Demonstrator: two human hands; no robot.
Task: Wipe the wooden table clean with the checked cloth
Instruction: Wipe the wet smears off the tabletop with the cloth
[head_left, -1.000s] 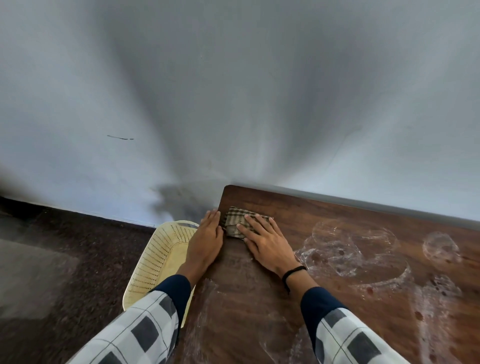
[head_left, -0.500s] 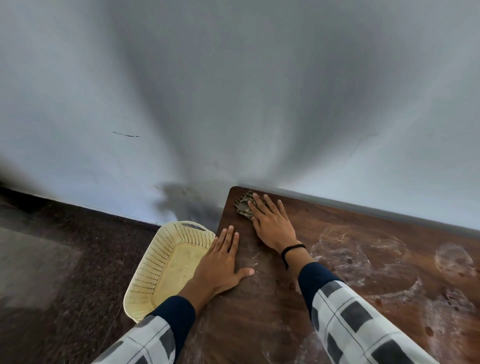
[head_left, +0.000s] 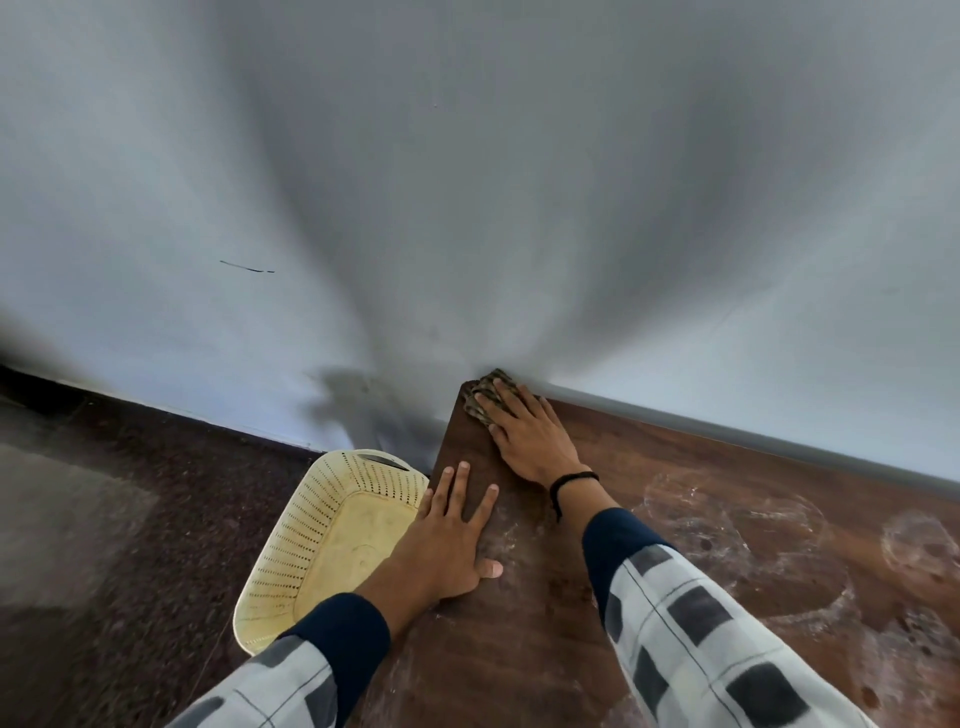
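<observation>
right hand (head_left: 530, 436) is flat on the checked cloth (head_left: 483, 397), fingers straight, pressing it into the far left corner of the counter (head_left: 519, 649), right where the wood meets the wall (head_left: 467, 182). nothing curled round it, just a press from above, and most of the cloth is hidden under the fingers. left hand (head_left: 447, 540) lies released too, fingers spread, palm down near the counter's left edge, holding nothing.

now the risks. the cloth sits at the very corner, so a stroke pushed outward could carry it over the edge. with no grip on it, it would drop to the floor (head_left: 130, 493), or into the cream basket (head_left: 332, 535) standing below, just beside that edge. whatever it gathers goes the same way if swept leftward. a bunched cloth under flat fingers can also roll up and skate, smearing rather than lifting.

and look right: pale rings and streaks (head_left: 737, 545) cover the wood, well apart from the cloth. by my reckoning the job is far from done, and a small wad could simply drag that film about. the right sleeve (head_left: 701, 623) lies close over the marked wood and might pick some up.
</observation>
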